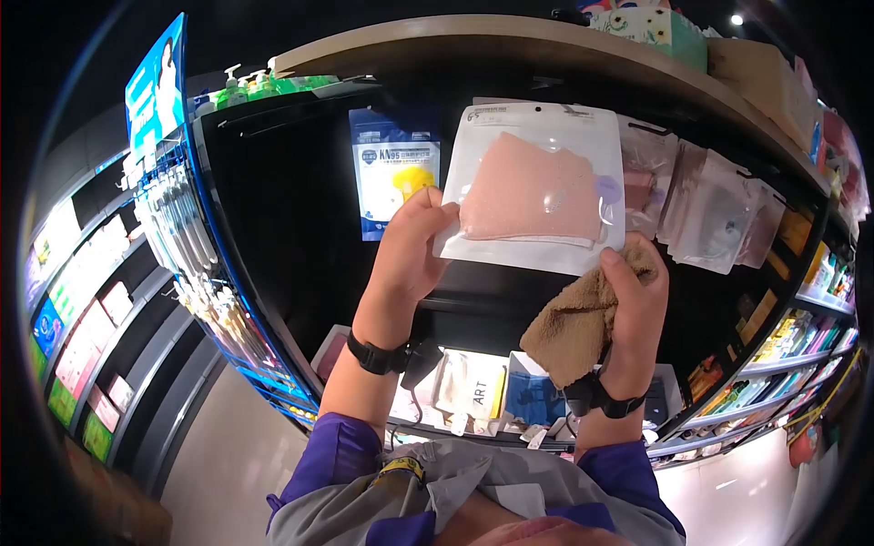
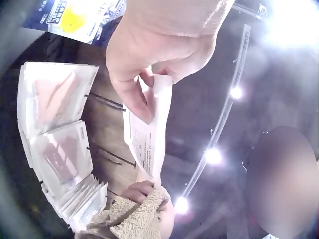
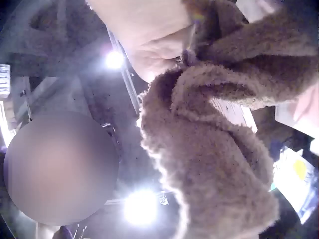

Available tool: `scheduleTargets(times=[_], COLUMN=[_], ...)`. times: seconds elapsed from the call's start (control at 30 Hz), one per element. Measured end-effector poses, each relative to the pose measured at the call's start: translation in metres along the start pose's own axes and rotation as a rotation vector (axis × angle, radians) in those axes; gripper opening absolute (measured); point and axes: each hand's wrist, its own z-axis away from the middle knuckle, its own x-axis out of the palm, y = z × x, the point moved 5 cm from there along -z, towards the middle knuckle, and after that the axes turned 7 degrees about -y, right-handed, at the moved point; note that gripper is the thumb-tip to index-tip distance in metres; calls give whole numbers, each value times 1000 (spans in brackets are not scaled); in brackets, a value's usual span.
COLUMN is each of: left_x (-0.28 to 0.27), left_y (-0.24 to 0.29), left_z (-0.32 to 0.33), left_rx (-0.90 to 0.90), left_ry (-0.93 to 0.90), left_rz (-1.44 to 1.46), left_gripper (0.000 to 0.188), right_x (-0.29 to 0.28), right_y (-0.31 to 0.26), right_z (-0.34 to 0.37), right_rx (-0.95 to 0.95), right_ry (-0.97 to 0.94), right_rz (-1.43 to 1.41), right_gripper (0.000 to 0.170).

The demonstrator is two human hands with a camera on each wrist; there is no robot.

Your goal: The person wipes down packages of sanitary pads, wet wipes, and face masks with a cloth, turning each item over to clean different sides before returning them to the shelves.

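A flat white pouch (image 1: pixel 528 182) with a clear front and a folded pink fabric piece inside is held up in front of the display in the head view. My left hand (image 1: pixel 419 241) pinches its lower left corner between thumb and fingers. At the lower right corner, the right hand (image 1: pixel 637 291) grips the pouch's edge together with a brown fuzzy cloth (image 1: pixel 574 328), which hangs down beside the wrist. In the left wrist view the pouch (image 2: pixel 147 134) shows edge-on with print on its back. The cloth (image 3: pixel 214 149) fills much of the right wrist view.
A blue KN95 packet (image 1: pixel 396 173) hangs left of the pouch. Several similar pouches (image 1: pixel 719 214) hang on hooks to the right. Below stand bins with packages (image 1: pixel 469 387). A wooden shelf edge (image 1: pixel 510 27) curves above; a toothbrush rack (image 1: pixel 177 218) stands at left.
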Motion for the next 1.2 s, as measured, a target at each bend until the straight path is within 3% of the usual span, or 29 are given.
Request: scheduleTargets(times=[0.1,0.17,0.23,0.3,0.37,0.5,0.57,0.63,0.7,0.77,0.8,0.87,0.9,0.93,0.97,1.0,1.07,1.1,1.13,1.17,1.2], left_x=[17,17,8,17,20,3,-8,-32,-55,-59,-64,-54,-61,-65,-68,-78,-96,-102,-103,-119,-127], left_y=[2,3,-2,-3,-2,-13,-23,-44,-58,-61,-63,-57,-58,-58,-59,-62,-56,-50,-34,-34,-28], left_z=[0,-4,-16,-28,-14,4,19,32,51,75,88,112,123,133,143,154,178,192,201,217,231], left_rx=[-17,-59,-40,-197,-192,-164,-193,-208,-204,-197,-218,-222,-235,-222,-210,-224,-76,-4,-15,-121,-106], left_ry=[-73,67,-45,-236,-186,-184,-40,47,-195,-141,-111,42,72,-21,-116,-89,-84,-77,23,64,110], left_rz=[20,56,144,303,247,168,71,96,-5,-24,-29,-57,-56,-119,-182,-183,-339,-421,-488,-389,-315], left_gripper=[11,26,33,33,34,38,38,33,29,26,27,36,36,40,44,44,40,40,46,50,49], right_x=[-3,2,10,2,-3,-14,-19,-29,-40,-45,-31,5,31,61,94,126,189,211,225,238,247], right_y=[6,4,-1,3,3,27,51,62,72,70,72,67,61,59,65,72,81,83,85,88,92], right_z=[1,-2,-5,-2,8,34,44,51,55,57,55,56,59,64,70,76,93,106,119,131,138], right_rx=[19,34,80,67,70,238,329,259,241,116,149,-29,-141,-155,-244,-332,-496,-522,-502,-489,-481], right_ry=[-7,-21,-9,5,8,-147,-193,-10,63,241,226,503,430,362,202,42,-284,-432,-500,-572,-601], right_rz=[-29,-48,-176,-123,60,106,130,327,449,292,291,-93,48,123,137,143,441,603,560,512,474], right_gripper=[7,6,6,8,12,16,15,16,20,22,22,26,33,30,29,30,37,49,50,52,52])
